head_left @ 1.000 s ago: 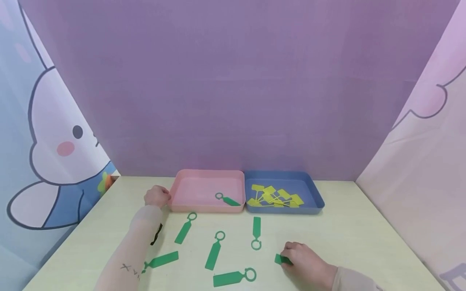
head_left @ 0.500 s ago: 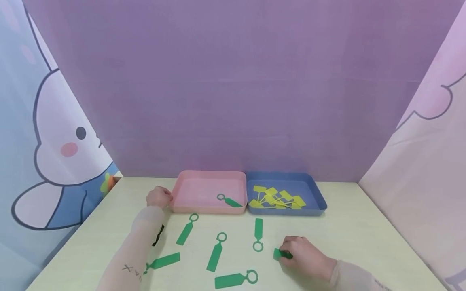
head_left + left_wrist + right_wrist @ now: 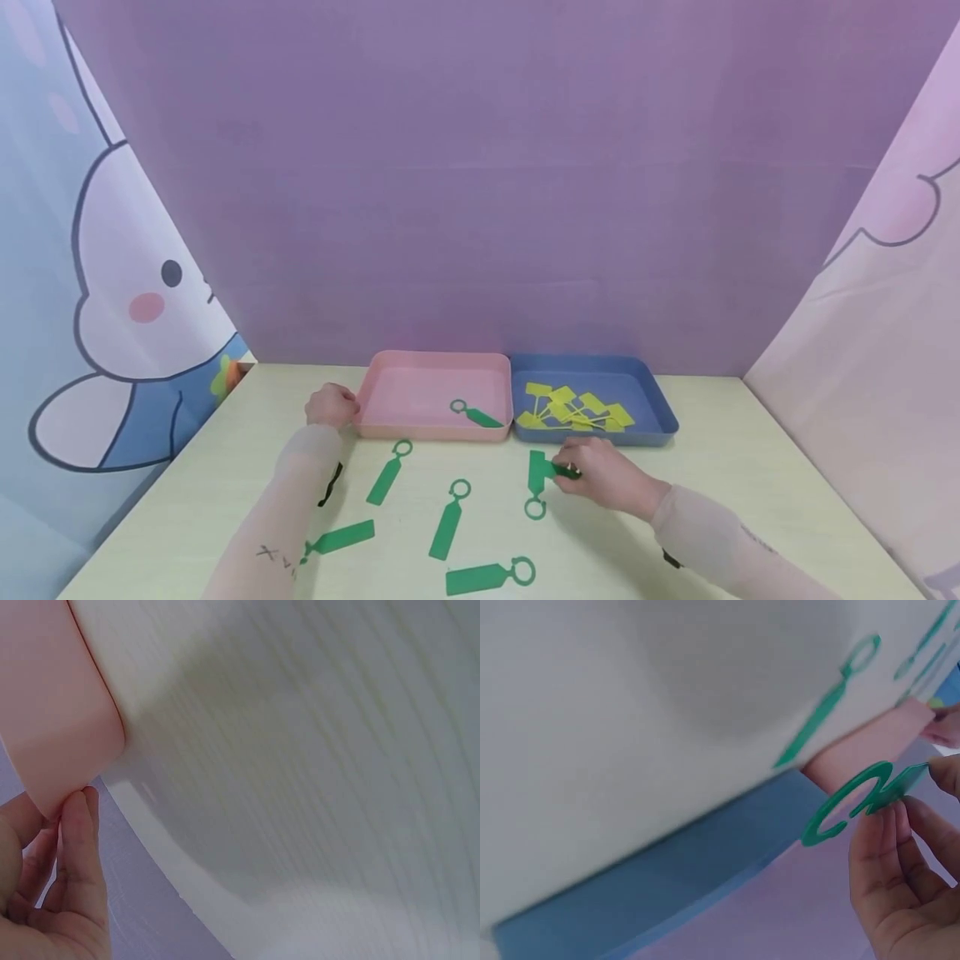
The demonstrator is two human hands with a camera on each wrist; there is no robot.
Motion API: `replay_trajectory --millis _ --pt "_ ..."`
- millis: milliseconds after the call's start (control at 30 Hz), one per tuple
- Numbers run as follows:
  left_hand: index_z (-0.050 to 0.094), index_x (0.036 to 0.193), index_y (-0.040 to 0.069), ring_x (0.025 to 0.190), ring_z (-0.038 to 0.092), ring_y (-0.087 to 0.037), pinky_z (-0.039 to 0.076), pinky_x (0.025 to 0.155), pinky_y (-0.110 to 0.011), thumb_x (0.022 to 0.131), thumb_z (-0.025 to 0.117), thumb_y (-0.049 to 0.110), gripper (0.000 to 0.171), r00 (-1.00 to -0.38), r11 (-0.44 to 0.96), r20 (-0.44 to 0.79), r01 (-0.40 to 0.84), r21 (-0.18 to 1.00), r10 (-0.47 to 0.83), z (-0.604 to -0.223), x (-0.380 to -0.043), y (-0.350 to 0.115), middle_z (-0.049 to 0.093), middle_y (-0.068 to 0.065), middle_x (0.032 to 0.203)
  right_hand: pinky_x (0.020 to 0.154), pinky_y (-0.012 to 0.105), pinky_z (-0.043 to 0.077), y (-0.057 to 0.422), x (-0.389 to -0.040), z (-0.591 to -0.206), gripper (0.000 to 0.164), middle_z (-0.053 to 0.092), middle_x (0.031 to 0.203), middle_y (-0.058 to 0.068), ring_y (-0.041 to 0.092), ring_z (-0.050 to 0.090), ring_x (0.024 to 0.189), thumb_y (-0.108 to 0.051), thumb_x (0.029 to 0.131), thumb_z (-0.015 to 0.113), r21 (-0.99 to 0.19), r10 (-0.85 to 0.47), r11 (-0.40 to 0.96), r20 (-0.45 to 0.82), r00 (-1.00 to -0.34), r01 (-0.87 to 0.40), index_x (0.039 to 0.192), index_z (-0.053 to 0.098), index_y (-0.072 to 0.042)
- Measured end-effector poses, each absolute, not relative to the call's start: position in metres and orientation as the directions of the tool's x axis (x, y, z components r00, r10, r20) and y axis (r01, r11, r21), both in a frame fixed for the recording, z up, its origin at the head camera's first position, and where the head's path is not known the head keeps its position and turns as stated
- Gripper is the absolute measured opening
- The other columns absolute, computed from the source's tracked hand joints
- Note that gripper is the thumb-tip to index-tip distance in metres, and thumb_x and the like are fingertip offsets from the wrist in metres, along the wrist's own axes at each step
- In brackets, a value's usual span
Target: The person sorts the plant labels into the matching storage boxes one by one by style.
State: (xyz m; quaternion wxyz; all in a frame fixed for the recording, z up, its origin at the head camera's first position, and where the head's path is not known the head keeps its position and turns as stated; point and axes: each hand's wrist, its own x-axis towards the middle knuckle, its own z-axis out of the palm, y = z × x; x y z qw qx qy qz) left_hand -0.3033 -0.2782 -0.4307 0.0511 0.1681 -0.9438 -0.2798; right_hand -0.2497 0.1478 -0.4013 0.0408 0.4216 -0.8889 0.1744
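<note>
Fingertips of my left hand (image 3: 331,406) rest against the left corner of the pink tray (image 3: 390,429), steadying it; nothing is pinched there. Right hand (image 3: 600,477) pinches a green ring tag (image 3: 862,796) between thumb and fingers, lifted just off the table (image 3: 735,492), near the front of the blue tray (image 3: 660,425). Progress, judging by layout: one green tag in the pink tray (image 3: 474,413), yellow tags (image 3: 573,408) all in the blue one, five green tags loose on the table (image 3: 447,527), so mostly undone. Held tag mostly hidden by my fingers in the head view; wrist views are blurred.
</note>
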Motion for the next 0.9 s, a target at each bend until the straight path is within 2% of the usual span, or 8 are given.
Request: replay_trajectory --millis 133,300,633,900 --pt "0.068 0.096 0.0 0.085 0.061 -0.034 0.045 0.078 -0.047 0.081 0.057 0.012 0.022 -0.939 0.79 0.01 -0.284 0.543 -0.345 -0.429 -0.302 -0.277 0.068 -0.017 0.093 0.058 0.019 0.044 0.133 -0.258 -0.392 0.016 0.063 0.082 -0.003 0.004 0.054 0.067 -0.017 0.079 0.069 -0.248 -0.74 0.584 0.228 -0.633 -0.773 0.093 0.071 -0.008" --pt "0.069 0.096 0.0 0.087 0.06 -0.035 0.045 0.079 -0.047 0.08 0.058 0.011 0.022 -0.936 0.791 0.022 -0.285 0.542 -0.352 -0.43 -0.302 -0.277 0.068 -0.018 0.095 0.055 0.016 0.041 0.118 -0.266 -0.382 0.016 0.057 0.077 -0.005 0.003 0.047 0.062 -0.018 0.081 0.067 -0.276 -0.756 0.569 0.196 -0.624 -0.775 0.094 0.071 -0.009" --pt "0.069 0.095 0.001 0.083 0.061 -0.033 0.046 0.077 -0.046 0.08 0.058 0.012 0.021 -0.939 0.803 0.026 -0.278 0.528 -0.342 -0.432 -0.304 -0.281 0.068 -0.017 0.092 0.054 0.018 0.04 0.086 -0.288 -0.371 0.016 0.054 0.079 -0.007 0.004 0.044 0.063 -0.018 0.085 0.064 -0.297 -0.815 0.512 0.129 -0.566 -0.806 0.099 0.07 -0.012" --pt "0.069 0.094 0.001 0.085 0.06 -0.034 0.045 0.078 -0.047 0.082 0.059 0.011 0.019 -0.936 0.78 0.007 -0.288 0.555 -0.351 -0.431 -0.304 -0.279 0.068 -0.016 0.091 0.065 0.019 0.046 0.053 -0.301 -0.362 0.017 0.058 0.085 -0.006 0.004 0.052 0.072 -0.019 0.086 0.063 -0.321 -0.812 0.528 0.082 -0.578 -0.786 0.1 0.07 -0.013"
